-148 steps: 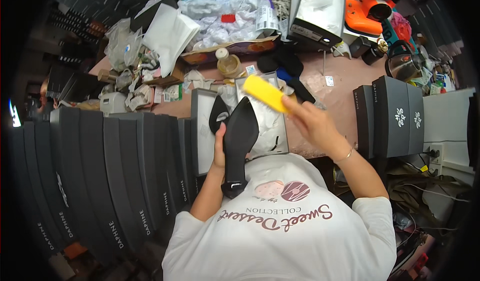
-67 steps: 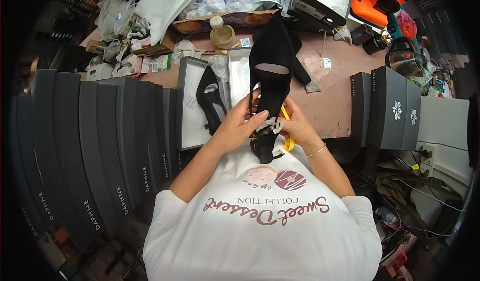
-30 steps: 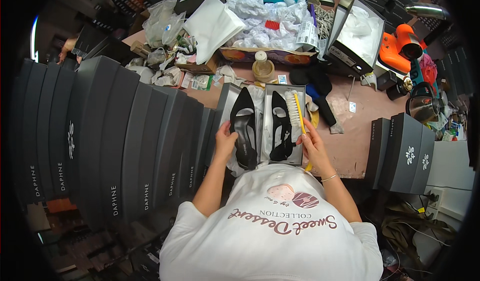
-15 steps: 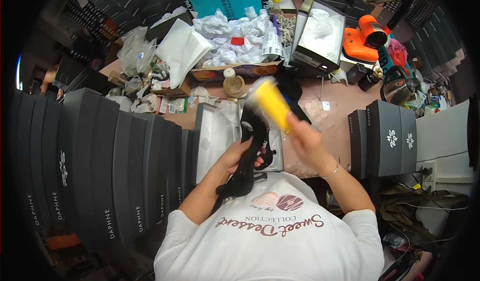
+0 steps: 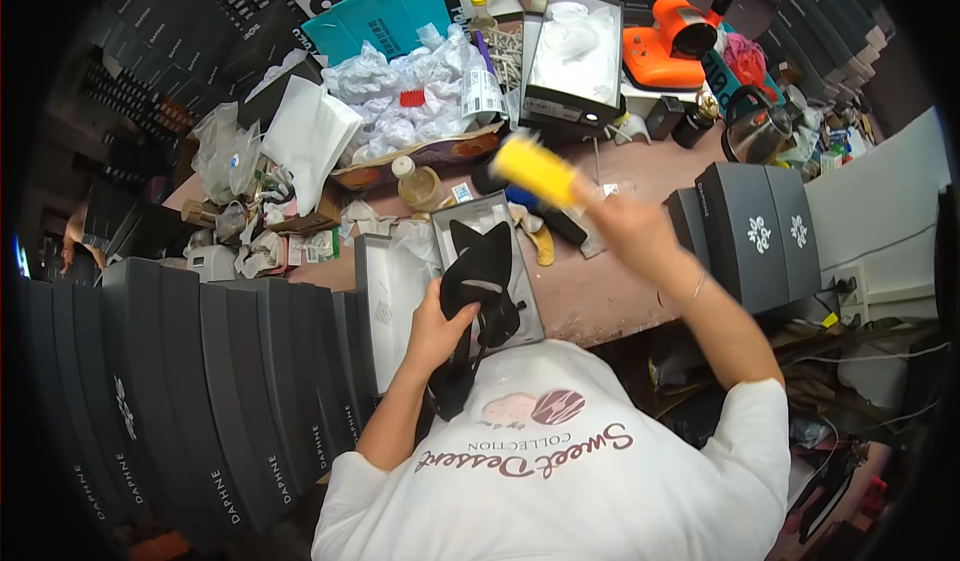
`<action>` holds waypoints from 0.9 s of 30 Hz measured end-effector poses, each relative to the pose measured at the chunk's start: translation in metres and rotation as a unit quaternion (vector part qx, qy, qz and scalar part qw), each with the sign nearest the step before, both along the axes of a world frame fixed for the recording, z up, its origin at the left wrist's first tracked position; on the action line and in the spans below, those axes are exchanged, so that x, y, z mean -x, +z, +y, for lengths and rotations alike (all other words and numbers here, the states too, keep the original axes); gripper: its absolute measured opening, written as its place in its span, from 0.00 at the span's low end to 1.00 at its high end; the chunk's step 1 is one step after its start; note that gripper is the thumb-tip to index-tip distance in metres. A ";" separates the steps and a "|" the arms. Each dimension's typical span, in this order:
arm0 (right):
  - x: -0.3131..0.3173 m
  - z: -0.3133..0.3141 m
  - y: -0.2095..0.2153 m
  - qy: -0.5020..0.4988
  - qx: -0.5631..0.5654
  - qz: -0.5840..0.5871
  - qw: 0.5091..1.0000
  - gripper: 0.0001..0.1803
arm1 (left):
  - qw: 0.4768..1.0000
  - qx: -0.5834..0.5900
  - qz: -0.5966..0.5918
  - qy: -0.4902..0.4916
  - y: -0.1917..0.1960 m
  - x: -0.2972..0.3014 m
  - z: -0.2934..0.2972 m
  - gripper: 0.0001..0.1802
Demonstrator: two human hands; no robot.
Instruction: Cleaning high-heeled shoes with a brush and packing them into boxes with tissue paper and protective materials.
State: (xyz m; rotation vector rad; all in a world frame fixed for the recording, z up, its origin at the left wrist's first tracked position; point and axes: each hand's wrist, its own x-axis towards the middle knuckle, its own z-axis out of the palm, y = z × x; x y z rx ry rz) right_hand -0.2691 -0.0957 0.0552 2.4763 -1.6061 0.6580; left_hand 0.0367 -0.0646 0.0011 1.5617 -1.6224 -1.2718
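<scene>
My left hand [image 5: 437,326] is closed round a pair of black pointed-toe shoes [image 5: 480,269], their toes pointing away from me and thin straps hanging below. They are held over an open grey shoe box [image 5: 530,306] lined with white paper. To the right, my right hand [image 5: 632,229] grips a yellow brush-like tool [image 5: 537,171], smeared by motion, so its working face is unclear. The tool is apart from the shoes, above the table. Beneath it lie a dark item [image 5: 560,223] and a yellowish cloth-like piece [image 5: 541,245].
Closed grey shoe boxes stand in a row [image 5: 235,391] at left and a smaller group [image 5: 760,231] at right. Behind are a bottle [image 5: 422,187], a carton of crumpled white paper [image 5: 410,156], an orange holder [image 5: 665,56] and a glass kettle [image 5: 752,131].
My right hand has drawn the yellow tool away from the shoes. My left hand has turned the shoes so their toes face away. The whole view has shifted.
</scene>
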 end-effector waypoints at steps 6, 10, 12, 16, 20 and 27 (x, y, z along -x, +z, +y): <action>0.042 -0.022 -0.040 -0.090 -0.127 0.058 0.986 0.28 | 0.996 0.076 -0.009 0.054 -0.003 -0.010 0.015 0.22; -0.046 0.016 0.006 0.089 -0.082 -0.234 0.965 0.29 | 0.836 -0.333 0.436 0.024 -0.009 -0.038 0.017 0.24; -0.062 0.019 -0.009 0.106 -0.120 -0.223 0.962 0.28 | 0.826 -0.338 0.449 -0.044 -0.015 -0.048 0.019 0.24; -0.053 0.001 -0.045 0.021 -0.172 -0.355 0.919 0.26 | 0.903 -0.251 0.348 -0.025 -0.006 -0.052 0.006 0.35; -0.091 0.004 -0.005 0.113 -0.054 -0.222 0.967 0.31 | 0.954 -0.122 0.273 0.033 -0.014 -0.037 -0.003 0.49; 0.007 -0.064 -0.049 -0.078 -0.190 -0.049 0.977 0.26 | 0.986 0.021 0.167 0.008 0.012 -0.020 0.020 0.46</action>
